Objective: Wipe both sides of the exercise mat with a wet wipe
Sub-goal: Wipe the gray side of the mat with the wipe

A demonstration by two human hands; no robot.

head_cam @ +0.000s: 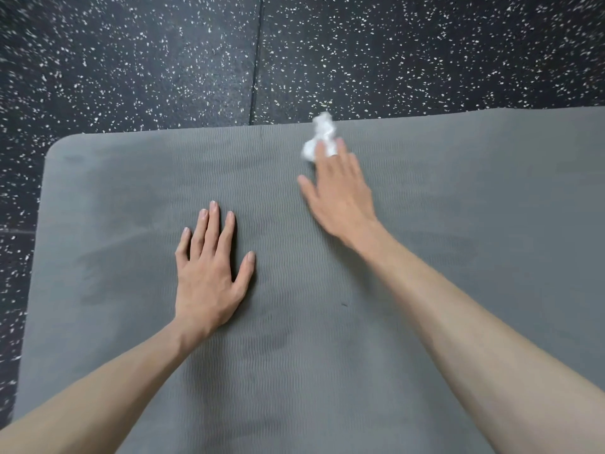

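A grey exercise mat (pixel 458 208) with a wavy ribbed surface lies flat on the floor and fills most of the view. A crumpled white wet wipe (pixel 322 132) sits near the mat's far edge. My right hand (pixel 337 191) reaches forward, blurred, with straight fingers pressing on the near part of the wipe. My left hand (pixel 209 267) lies flat on the mat to the left, palm down, fingers spread and straight, holding nothing. Darker damp-looking patches show on the mat near the left edge and at the right.
Black rubber floor (pixel 163 60) with white specks surrounds the mat at the back and left. A seam between floor tiles (pixel 257 60) runs away from the mat's far edge. The mat's rounded far-left corner (pixel 62 142) is visible.
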